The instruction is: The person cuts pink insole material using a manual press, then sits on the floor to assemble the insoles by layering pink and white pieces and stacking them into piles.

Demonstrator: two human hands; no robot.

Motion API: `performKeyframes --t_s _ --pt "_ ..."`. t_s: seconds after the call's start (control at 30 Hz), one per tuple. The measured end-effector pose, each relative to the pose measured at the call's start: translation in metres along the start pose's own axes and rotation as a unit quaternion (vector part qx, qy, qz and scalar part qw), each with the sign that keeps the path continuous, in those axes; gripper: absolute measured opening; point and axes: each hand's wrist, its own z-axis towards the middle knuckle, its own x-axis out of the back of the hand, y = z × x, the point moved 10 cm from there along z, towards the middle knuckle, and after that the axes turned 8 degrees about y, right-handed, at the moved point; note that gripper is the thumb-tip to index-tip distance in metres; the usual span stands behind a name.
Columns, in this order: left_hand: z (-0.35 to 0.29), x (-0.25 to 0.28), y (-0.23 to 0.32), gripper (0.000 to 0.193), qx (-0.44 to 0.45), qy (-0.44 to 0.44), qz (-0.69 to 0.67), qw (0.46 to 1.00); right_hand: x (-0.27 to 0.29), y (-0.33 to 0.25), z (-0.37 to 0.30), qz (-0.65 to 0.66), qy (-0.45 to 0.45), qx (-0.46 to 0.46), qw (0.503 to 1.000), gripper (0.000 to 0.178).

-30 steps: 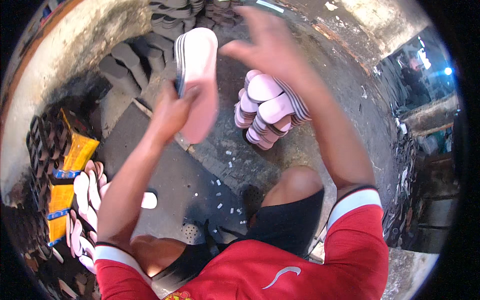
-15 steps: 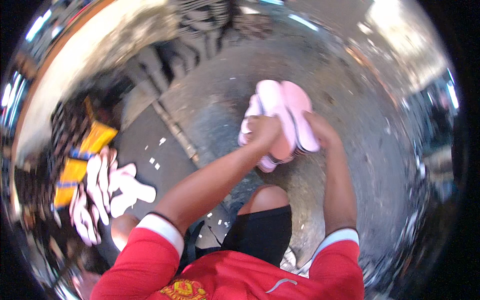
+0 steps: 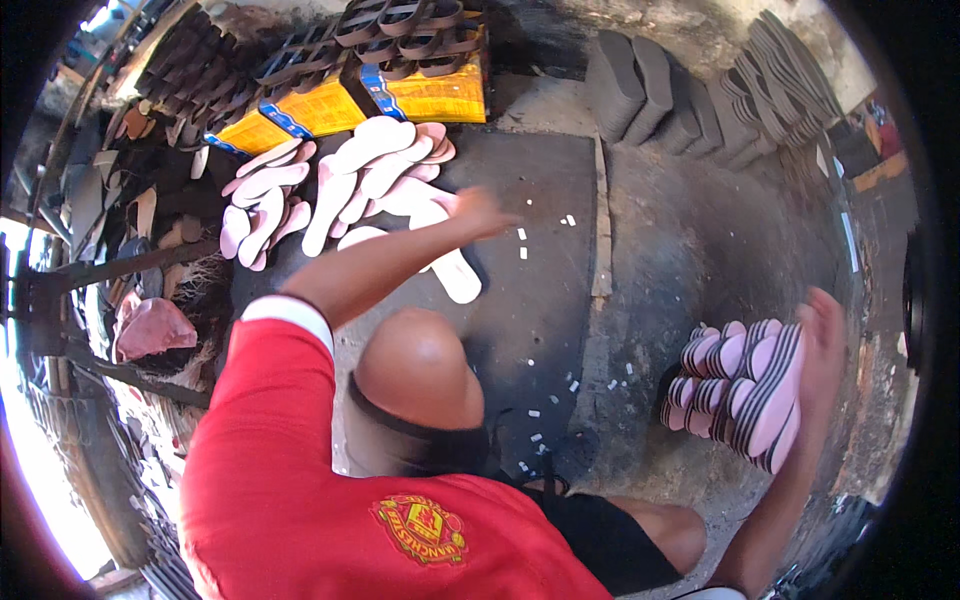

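My left hand, blurred by motion, hovers at the right edge of a pile of pale pink insoles; its fingers look apart, with nothing seen in them. One insole lies just below that hand, closest to my knee. At the far right my right hand is open, its fingers stretched away from me. It is beside the upper end of a bundle of pink soles with dark striped edges, which rests on the floor. I cannot tell whether the hand touches the bundle.
Yellow boxes at the back carry dark brown sandals. Stacks of grey soles stand at the back right against the wall. Small white scraps dot the dark mat. Cut offcuts and a pink piece lie left.
The view has swung left. Both hands held pink soles together before; now they are wide apart, the left by the insole pile and the right beside the pink soles on the floor.
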Motion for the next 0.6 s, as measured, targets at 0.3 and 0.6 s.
performKeyframes --t_s 0.3,0.6 --pt "-0.020 -0.094 -0.188 0.070 0.148 0.189 -0.478 0.845 -0.482 -0.161 -0.175 0.009 -0.352 0.232 0.907 0.112" --pt "-0.123 -0.061 -0.378 0.052 0.216 0.129 -0.630 0.735 -0.629 -0.280 -0.276 0.132 -0.321 0.299 0.889 0.064"
